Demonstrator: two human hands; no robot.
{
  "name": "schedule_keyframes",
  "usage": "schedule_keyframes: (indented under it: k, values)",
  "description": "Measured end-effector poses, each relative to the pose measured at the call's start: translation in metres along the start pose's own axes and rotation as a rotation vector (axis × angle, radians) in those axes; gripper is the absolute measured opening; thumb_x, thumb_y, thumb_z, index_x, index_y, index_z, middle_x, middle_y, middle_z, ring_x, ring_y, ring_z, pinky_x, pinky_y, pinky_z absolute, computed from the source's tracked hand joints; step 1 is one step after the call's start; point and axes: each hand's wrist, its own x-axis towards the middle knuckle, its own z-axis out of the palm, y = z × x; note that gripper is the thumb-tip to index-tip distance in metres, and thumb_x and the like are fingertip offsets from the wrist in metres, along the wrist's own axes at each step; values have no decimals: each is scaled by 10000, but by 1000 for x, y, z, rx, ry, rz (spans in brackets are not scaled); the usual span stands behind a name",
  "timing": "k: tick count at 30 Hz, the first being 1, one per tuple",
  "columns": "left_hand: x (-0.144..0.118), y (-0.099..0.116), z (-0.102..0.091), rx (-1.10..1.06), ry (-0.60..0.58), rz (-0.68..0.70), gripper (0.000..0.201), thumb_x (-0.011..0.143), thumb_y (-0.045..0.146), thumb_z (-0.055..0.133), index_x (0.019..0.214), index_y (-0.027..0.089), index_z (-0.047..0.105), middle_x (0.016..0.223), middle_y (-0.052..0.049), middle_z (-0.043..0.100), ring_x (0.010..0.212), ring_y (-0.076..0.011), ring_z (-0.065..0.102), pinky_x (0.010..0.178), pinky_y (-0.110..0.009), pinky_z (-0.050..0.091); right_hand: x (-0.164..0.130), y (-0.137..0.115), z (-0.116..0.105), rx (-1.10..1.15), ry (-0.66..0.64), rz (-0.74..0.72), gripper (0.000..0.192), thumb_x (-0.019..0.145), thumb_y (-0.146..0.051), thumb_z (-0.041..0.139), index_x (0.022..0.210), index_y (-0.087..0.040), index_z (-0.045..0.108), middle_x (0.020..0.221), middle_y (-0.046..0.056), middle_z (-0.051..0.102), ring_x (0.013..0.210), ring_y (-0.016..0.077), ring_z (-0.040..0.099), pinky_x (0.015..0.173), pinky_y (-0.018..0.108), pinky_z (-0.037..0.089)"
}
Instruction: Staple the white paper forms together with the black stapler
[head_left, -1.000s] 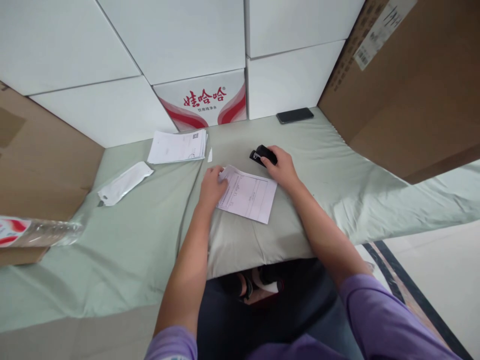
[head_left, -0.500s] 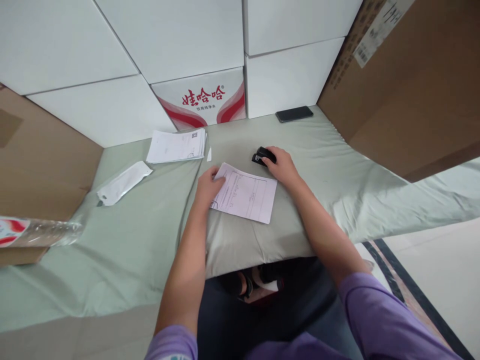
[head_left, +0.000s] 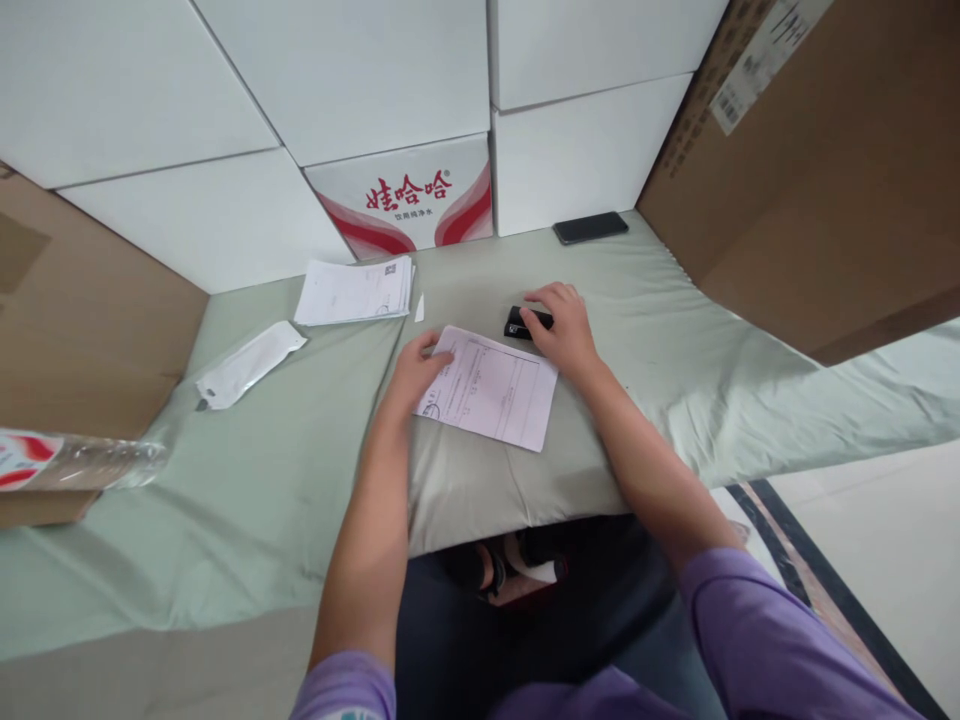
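A printed sheet of paper [head_left: 495, 390] lies at the front of the cloth-covered table. My left hand [head_left: 420, 372] grips its left edge, thumb on top and the other fingers partly hidden underneath. Just beyond the sheet's upper right corner, a small black stapler [head_left: 517, 322] rests on the cloth. Over its right end is my right hand [head_left: 564, 325], with thumb and fingers apart; the thumb is at or touching the stapler. A stack of printed papers [head_left: 356, 292] sits at the back left, beside a small white paper scrap [head_left: 419, 308].
A black phone [head_left: 591, 228] lies near the white boxes [head_left: 397, 195] along the back. Left of the stack is a white plastic packet [head_left: 251, 365]. Cardboard boxes [head_left: 817, 200] stand at both sides, and a clear plastic bottle [head_left: 90, 463] lies at far left.
The stapler has turned and now lies flat on the cloth. My right hand's fingers have loosened and spread around it. The sheet and my left hand have shifted very slightly.
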Motion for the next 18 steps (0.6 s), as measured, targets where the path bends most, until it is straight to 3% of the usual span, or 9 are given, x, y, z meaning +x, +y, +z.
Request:
schedule_keyframes:
  k: [5, 9, 12, 15, 18]
  values:
    - [4, 1, -14, -181, -31, 3, 293, 653, 285, 724, 921, 211, 632, 749, -31, 692, 633, -216, 676, 585, -345, 554, -2, -18, -11, 146, 68, -12, 327, 979, -491, 503, 839, -236, 651, 864, 82, 657, 871, 253, 586, 863, 439, 465]
    - [8, 0, -37, -294, 198, 162, 377, 614, 312, 758, 958, 211, 641, 893, -44, 734, 843, -228, 721, 763, -356, 600, -3, -22, -14, 311, 109, 132, 387, 929, -605, 551, 868, -233, 639, 888, 70, 679, 853, 231, 620, 780, 387, 497]
    - [12, 0, -49, -327, 394, 239, 384, 659, 365, 720, 1010, 231, 644, 985, -50, 741, 989, -244, 719, 878, -375, 595, -5, -26, -8, 514, 40, 257, 477, 896, -703, 538, 964, -238, 621, 932, 60, 690, 835, 210, 649, 712, 345, 506]
    - [14, 1, -52, -318, 471, 292, 429, 721, 408, 656, 1118, 246, 642, 1056, -57, 737, 1075, -252, 700, 942, -390, 577, -10, -33, 0, 546, -16, 311, 511, 884, -742, 528, 908, -235, 591, 878, 43, 671, 787, 192, 632, 696, 331, 496]
    - [15, 1, -55, -312, 508, 327, 467, 751, 417, 627, 1193, 265, 623, 1102, -52, 732, 1117, -247, 686, 972, -385, 567, -16, -41, 5, 396, 66, 308, 512, 903, -717, 531, 734, -234, 514, 704, 18, 569, 727, 185, 568, 695, 337, 470]
